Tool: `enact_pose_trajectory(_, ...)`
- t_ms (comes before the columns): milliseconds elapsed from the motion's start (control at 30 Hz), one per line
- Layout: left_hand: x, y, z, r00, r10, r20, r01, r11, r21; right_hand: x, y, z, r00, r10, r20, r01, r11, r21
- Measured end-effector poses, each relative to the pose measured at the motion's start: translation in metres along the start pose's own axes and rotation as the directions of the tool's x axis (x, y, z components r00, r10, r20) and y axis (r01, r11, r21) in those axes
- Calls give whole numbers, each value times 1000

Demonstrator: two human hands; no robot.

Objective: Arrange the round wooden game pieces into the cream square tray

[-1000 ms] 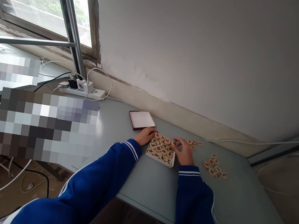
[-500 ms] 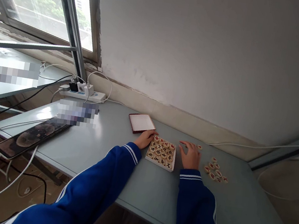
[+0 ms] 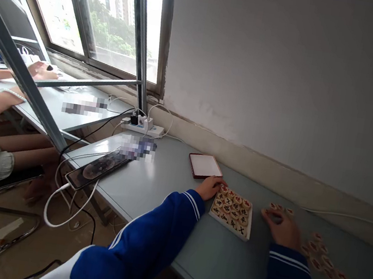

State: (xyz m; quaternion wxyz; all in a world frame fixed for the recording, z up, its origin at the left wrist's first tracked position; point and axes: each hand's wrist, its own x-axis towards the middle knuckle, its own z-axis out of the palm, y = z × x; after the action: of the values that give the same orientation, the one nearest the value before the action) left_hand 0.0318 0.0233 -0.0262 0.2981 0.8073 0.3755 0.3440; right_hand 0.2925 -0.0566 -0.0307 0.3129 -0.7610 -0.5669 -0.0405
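Observation:
A shallow wooden tray (image 3: 213,213) filled with round Chinese chess pieces (image 3: 232,208) lies on the grey table (image 3: 166,178). My left hand (image 3: 210,186) rests at the tray's far left corner, fingers curled against its edge. To the right of the tray, my right hand (image 3: 280,227) lies low on the table, its fingers blurred, beside a few loose pieces (image 3: 280,207). More loose pieces (image 3: 321,260) are scattered to its right. Both arms wear blue sleeves with white stripes.
A red box lid (image 3: 204,166) lies white side up behind the tray. A tablet (image 3: 98,169) with a white cable sits at the table's left end, a power strip (image 3: 142,128) by the wall. Another person's hand (image 3: 41,72) rests on the neighbouring desk beyond a slanted metal bar (image 3: 23,76).
The view has swung left, bringing the neighbouring desk and person into sight. My right hand left the tray and moved right to the loose pieces. My left hand stayed at the tray's corner.

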Motion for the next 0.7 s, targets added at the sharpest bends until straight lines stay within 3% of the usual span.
enact_pose_trajectory(67, 0, -2, 2, 1000, -13, -10, 13, 1000, -20, -7, -29, -7, 1000, -8, 26, 7, 998, 58)
enact_pose_trajectory(167, 1, -3, 2, 999, -40, -18, 39, 999, -37, -20, -80, -6, 969, -231, 82, 217, 965, 150)
enact_pose_trajectory(300, 0, -2, 2, 999, -46, -20, 45, 998, -50, -36, -130, 8, 905, -404, 137, 404, 914, 29)
enact_pose_trajectory(400, 0, -3, 2, 999, -42, -27, 40, 997, -66, -42, -141, 14, 896, -425, 125, 434, 899, -57)
enact_pose_trajectory(700, 0, -5, 4, 999, -23, -36, 21, 998, -63, -41, -129, 13, 896, -429, 120, 440, 894, -89)
